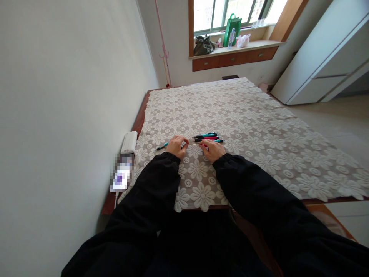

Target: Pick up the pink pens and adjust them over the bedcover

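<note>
Between the fingertips of both hands runs a thin yellowish strand [195,144], too fine to name. My left hand [176,146] is closed in a pinch at its left end. At the other end, my right hand [213,150] pinches too, with a bit of red showing by its fingertips. Just beyond the right hand lies a small pile of pens [206,135] in teal, black and red. A single teal and black pen [162,146] rests to the left of my left hand, partly hidden behind it.
A flowered lace cloth [197,169] covers the table. At the left edge sit a white power bank [129,142] and a blurred phone [122,173] with a cable. The wall [72,96] stands close on the left. Bags and a bottle [231,38] are on the windowsill.
</note>
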Tool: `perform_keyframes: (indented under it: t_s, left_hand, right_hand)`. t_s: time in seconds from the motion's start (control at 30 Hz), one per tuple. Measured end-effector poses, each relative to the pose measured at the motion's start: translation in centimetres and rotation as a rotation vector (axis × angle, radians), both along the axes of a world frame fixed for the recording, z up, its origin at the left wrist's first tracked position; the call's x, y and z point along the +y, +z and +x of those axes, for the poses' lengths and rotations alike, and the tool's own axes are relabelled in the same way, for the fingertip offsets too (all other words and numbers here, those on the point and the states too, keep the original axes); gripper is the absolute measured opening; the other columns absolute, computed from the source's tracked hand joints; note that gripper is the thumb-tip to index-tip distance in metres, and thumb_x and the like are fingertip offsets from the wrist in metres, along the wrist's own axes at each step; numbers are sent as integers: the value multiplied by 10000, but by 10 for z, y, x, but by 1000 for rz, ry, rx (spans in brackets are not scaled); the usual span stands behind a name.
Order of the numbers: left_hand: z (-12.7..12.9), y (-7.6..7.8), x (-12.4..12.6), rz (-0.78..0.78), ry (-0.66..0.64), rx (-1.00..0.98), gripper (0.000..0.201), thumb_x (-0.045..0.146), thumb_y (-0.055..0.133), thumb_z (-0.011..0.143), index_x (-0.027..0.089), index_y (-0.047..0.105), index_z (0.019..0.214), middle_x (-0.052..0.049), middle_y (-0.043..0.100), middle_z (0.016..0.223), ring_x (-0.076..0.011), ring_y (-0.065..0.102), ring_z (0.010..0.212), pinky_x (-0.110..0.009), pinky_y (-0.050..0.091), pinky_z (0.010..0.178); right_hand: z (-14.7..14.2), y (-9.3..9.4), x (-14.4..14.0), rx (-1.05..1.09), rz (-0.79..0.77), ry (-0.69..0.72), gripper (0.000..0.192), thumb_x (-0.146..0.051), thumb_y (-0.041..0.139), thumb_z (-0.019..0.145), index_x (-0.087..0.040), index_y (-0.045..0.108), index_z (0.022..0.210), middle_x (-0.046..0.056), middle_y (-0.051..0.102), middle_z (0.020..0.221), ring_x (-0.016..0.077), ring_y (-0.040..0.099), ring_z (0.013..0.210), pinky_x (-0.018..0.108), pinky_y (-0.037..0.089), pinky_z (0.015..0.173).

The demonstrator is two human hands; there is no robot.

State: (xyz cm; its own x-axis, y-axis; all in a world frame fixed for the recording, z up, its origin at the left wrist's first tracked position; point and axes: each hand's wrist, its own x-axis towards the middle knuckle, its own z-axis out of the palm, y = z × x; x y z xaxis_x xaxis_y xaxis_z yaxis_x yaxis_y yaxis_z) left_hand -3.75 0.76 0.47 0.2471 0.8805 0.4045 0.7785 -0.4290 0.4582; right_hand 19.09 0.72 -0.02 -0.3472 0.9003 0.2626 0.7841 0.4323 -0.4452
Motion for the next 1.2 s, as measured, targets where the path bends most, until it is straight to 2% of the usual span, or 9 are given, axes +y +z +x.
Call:
perform_keyframes:
  t_s: [0.37,0.63,0.83,1.03,1.2]
  left_hand:
    - [0,-5,2,60,-69,-37,64,151,680,871,208,703,887,-39,750,956,-241,654,1020,-387,497,972]
    - [1,-6,2,70,-105,-38,51,160,689,881,204,708,898,-34,754,946,-232,658,1008,-377,505,967]
    - [3,-7,0,123,-192,-40,54,168,695,903,210,720,926,-21,751,906,-214,652,945,-355,519,920]
    - [5,-4,-2,138,-243,-45,46,191,680,935,209,720,945,-33,751,909,-206,657,958,-351,526,926]
    - [7,-4,-2,180,-309,-78,63,206,660,958,213,716,929,-29,747,893,-204,640,925,-351,520,901]
  right_hand:
    - [-2,7,-5,-30,-33,-4,255,-328,514,1003,-282,728,1134,21,732,1226,215,690,1051,289,469,778]
    - [0,2,-1,-27,2,75,259,-310,506,1006,-260,725,1133,34,736,1174,210,686,1015,287,475,807]
    - [-2,2,-3,-97,17,88,290,-316,480,1019,-264,711,1186,53,720,1209,223,694,1002,303,474,800]
    - [-3,2,-4,-48,-11,179,271,-286,493,1002,-225,650,1214,67,743,1149,238,703,973,309,464,798]
    - [-3,5,-5,-60,-43,91,229,-289,485,1000,-218,638,1155,74,760,1040,250,711,907,308,430,716]
